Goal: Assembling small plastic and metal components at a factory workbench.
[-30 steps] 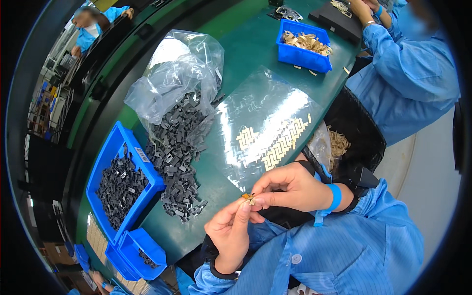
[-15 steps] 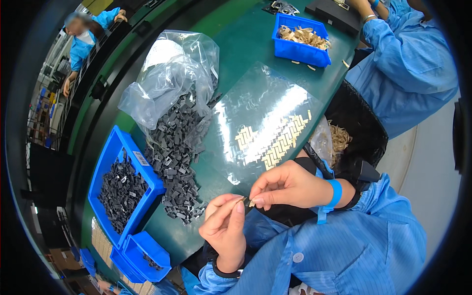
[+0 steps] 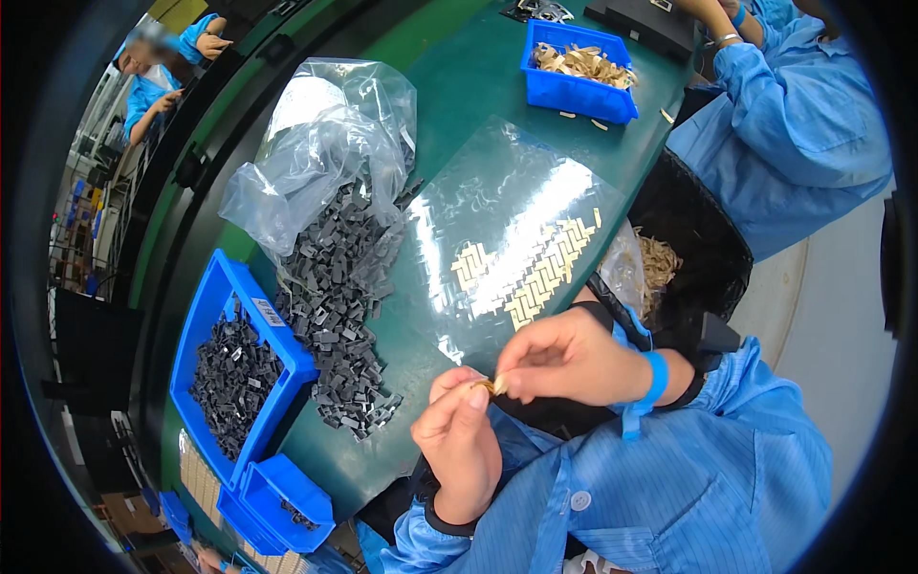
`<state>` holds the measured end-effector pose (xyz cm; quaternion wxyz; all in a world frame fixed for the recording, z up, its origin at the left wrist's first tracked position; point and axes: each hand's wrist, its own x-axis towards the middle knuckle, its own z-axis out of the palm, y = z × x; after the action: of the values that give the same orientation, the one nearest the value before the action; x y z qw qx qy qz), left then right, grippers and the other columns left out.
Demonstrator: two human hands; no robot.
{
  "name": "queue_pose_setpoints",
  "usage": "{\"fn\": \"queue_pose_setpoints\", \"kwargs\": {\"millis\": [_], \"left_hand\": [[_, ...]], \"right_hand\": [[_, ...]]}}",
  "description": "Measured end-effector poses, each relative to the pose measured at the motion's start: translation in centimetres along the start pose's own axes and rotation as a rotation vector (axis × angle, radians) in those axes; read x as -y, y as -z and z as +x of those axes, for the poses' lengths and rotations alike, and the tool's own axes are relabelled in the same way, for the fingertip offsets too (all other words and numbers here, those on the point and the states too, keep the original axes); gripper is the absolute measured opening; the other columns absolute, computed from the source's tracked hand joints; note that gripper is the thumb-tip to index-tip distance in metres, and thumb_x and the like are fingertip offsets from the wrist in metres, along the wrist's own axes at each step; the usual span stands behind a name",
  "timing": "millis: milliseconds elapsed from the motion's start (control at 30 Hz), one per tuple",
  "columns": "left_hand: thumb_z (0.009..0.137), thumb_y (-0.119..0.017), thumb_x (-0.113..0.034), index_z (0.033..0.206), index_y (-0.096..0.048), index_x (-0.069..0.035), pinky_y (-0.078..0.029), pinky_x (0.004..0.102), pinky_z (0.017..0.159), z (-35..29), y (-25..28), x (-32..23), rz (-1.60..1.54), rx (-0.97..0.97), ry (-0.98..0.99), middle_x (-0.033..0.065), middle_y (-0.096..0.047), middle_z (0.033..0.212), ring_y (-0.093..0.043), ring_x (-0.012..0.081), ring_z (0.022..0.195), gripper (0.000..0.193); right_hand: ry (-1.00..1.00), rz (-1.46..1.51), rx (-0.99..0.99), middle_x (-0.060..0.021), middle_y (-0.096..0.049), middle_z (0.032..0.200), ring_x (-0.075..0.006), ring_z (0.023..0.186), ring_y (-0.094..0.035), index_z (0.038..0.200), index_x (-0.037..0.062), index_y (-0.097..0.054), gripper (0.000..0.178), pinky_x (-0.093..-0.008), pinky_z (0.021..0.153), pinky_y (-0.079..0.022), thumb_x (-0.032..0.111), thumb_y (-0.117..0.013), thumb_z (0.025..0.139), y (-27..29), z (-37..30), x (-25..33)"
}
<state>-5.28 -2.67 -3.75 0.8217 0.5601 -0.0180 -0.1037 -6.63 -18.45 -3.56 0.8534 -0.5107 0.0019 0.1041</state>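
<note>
My left hand (image 3: 459,440) pinches a small tan-edged piece (image 3: 489,387) between thumb and forefinger, mostly covered by the fingertips. Touching its right end, my right hand (image 3: 579,362) has thumb and fingers closed on a small cream tab (image 3: 500,384). Whether the tab is joined to the piece cannot be made out. Just beyond my hands lies a clear plastic sheet (image 3: 478,177), glossy with glare, carrying slanted rows of small cream stickers (image 3: 540,292). To its left, a heap of small black plastic parts (image 3: 330,306) spreads over the green table (image 3: 459,86).
A clear bag (image 3: 335,124) lies over the heap's far end. Left stand a blue bin (image 3: 304,359) of black parts and a smaller blue bin (image 3: 251,490). Far right, a blue bin (image 3: 579,105) holds tan strips. A black-lined waste container (image 3: 703,225) stands beside a seated co-worker (image 3: 803,143).
Both hands have shifted slightly right, with their fingertips still together. More of the tan edge shows between them. The view has moved a little; a person at far left has moved their arms.
</note>
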Motion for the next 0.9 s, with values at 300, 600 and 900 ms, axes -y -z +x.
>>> {"fn": "queue_pose_setpoints", "kwargs": {"millis": [300,600,900], "left_hand": [[0.076,-0.062,0.000,0.087,-0.061,0.005,-0.041,0.0259,0.071,0.3,0.4,-1.7,0.490,0.036,-0.369,0.0109,-0.051,0.092,-0.050,0.0158,0.080,0.012],[0.060,-0.069,0.002,0.088,-0.063,-0.008,-0.037,0.0331,0.057,0.8,1.1,-2.9,1.153,0.426,-1.115,0.0073,-0.051,0.083,-0.051,0.0205,0.069,0.030],[0.063,-0.064,-0.009,0.093,-0.066,-0.010,-0.034,0.0310,0.070,0.0,1.6,-3.8,1.319,0.544,-1.106,0.0017,-0.055,0.092,-0.052,0.0148,0.080,0.030]], "right_hand": [[-0.057,-1.902,-0.528,-0.0145,-0.054,0.061,-0.0334,0.059,-0.054,0.062,-0.0008,-0.052,0.012,-0.0407,0.053,-0.042,0.009,-0.056,0.067,12.8,-7.1,7.4],[0.312,-0.826,0.031,-0.0083,-0.057,0.081,-0.0227,0.079,-0.055,0.083,0.0017,-0.059,0.008,-0.0318,0.071,-0.042,0.010,-0.060,0.081,5.5,-1.9,4.9],[0.055,-0.597,0.537,-0.0059,-0.054,0.081,-0.0195,0.082,-0.052,0.083,0.0026,-0.058,0.013,-0.0306,0.073,-0.039,0.015,-0.057,0.085,2.4,1.8,4.3]]}}
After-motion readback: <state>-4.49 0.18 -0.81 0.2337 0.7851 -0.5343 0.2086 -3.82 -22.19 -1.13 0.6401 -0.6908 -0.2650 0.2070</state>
